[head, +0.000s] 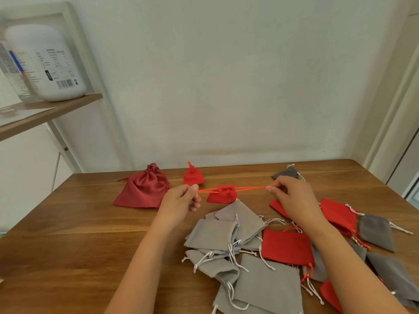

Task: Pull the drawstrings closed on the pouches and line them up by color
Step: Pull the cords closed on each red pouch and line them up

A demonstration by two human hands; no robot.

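A small red pouch (221, 196) hangs between my hands above the wooden table (68, 234), its mouth gathered tight. My left hand (181, 200) pinches its left red drawstring, and my right hand (288, 196) pinches the right one; both cords are stretched taut. Behind it, at the back of the table, lie a closed small red pouch (193, 175), a larger dark red satin pouch (142, 189) and a closed dark grey pouch (286, 173). In front of me lies a loose pile of light grey pouches (226, 234), flat red pouches (286, 245) and dark grey pouches (376, 231).
A shelf (45, 112) with a white tub (47, 64) stands at the left, above table height. The wall runs close behind the table's far edge. Bare wood shows on the left half of the table.
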